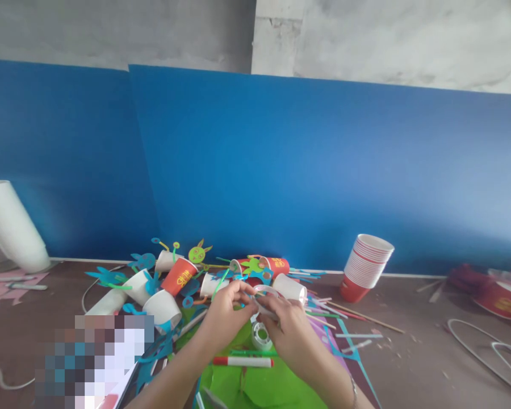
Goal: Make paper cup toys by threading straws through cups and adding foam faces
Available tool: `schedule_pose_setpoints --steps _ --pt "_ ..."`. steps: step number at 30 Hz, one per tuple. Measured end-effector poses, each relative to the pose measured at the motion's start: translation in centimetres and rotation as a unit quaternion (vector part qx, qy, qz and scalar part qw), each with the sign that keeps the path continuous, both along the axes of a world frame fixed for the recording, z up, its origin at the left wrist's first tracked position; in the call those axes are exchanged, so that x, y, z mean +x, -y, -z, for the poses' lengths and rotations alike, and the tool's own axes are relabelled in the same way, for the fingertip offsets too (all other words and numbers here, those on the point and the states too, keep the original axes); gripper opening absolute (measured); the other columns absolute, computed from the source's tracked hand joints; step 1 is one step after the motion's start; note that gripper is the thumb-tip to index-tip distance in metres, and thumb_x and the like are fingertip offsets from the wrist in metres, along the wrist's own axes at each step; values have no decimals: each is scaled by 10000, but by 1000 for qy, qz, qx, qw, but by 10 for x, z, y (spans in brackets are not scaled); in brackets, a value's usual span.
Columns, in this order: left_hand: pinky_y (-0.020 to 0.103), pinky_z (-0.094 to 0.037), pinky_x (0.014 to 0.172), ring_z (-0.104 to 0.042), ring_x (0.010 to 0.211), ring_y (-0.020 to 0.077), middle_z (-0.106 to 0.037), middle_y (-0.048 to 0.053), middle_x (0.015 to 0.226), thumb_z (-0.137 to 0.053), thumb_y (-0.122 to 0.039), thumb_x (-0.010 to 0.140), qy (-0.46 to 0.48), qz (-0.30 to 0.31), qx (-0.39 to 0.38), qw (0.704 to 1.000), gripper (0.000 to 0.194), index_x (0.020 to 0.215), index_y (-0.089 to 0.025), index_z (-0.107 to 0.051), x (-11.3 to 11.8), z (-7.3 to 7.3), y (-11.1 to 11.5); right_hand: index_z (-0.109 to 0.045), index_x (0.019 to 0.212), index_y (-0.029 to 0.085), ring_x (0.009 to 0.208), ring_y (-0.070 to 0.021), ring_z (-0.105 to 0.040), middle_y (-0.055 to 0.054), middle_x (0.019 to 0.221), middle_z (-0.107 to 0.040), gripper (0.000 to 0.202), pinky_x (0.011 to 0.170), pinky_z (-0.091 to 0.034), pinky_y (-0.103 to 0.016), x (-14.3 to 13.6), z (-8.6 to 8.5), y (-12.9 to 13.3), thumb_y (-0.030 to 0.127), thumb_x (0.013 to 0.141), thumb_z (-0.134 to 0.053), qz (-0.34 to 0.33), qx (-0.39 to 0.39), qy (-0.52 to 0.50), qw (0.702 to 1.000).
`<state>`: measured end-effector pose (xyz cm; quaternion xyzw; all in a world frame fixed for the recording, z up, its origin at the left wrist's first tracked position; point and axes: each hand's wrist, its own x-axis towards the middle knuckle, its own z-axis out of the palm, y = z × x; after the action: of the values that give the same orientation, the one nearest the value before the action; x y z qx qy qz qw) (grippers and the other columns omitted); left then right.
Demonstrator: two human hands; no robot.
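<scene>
Both hands meet over the middle of the table. My right hand (283, 321) is closed around a white paper cup (266, 291), its open rim partly showing between the hands. My left hand (230, 309) pinches at the cup's left side, thumb and fingertips together; what lies between them is too small to make out. Just below the fingers is a roll of clear tape (261, 336). A white marker with red ends (250, 362) lies across green paper (259, 386) under my wrists.
Red and white paper cups (179, 276) with blue and green cut-outs lie behind and left. A tall cup stack (366, 267) stands right of them. Thin sticks (366, 317) and paper scraps litter the right side. A blue panel (306, 176) closes off the back. Cables (485, 346) curl far right.
</scene>
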<state>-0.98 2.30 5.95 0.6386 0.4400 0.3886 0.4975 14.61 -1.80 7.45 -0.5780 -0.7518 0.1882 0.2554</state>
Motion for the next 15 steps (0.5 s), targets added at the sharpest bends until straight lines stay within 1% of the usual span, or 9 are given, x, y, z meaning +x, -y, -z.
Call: schedule_pose_setpoints --steps 3,7,10,12,15 --pt "281 -442 691 -631 770 194 -657 22 772 -620 -237 721 -9 -7 19 1000 184 893 -178 -593 1 4 1 -682 1075 201 1002 -267 -623 -87 1080 -724 308 874 -364 -378 0 3 0 105 840 -507 14 3 15 1000" --pt "286 -454 723 -639 815 198 -680 31 841 -625 -230 736 -21 -2 36 999 167 895 -187 -602 0 7 0 -689 1060 201 1008 -269 -622 -84 1074 -729 324 869 -368 -378 0 2 0 82 820 -507 6 9 21 1000" --pt "289 -450 700 -632 783 200 -668 15 798 -658 -245 725 -44 -21 42 998 175 887 -193 -616 -2 7 -2 -691 1053 206 977 -256 -631 -78 1048 -732 341 858 -381 -368 0 0 0 62 814 -496 3 16 20 1000" --pt "291 -446 687 -621 764 203 -657 9 766 -686 -271 710 -59 -37 44 997 166 845 -192 -629 -2 7 -3 -694 1029 204 942 -247 -636 -75 999 -736 320 852 -390 -361 0 -1 1 64 822 -495 7 15 21 1000" --pt "292 -447 709 -615 782 203 -670 16 779 -680 -274 716 -63 -33 53 996 113 779 -189 -640 -1 4 -3 -685 1020 186 938 -253 -633 -86 971 -729 270 851 -399 -360 0 -3 1 86 842 -508 13 8 24 1000"
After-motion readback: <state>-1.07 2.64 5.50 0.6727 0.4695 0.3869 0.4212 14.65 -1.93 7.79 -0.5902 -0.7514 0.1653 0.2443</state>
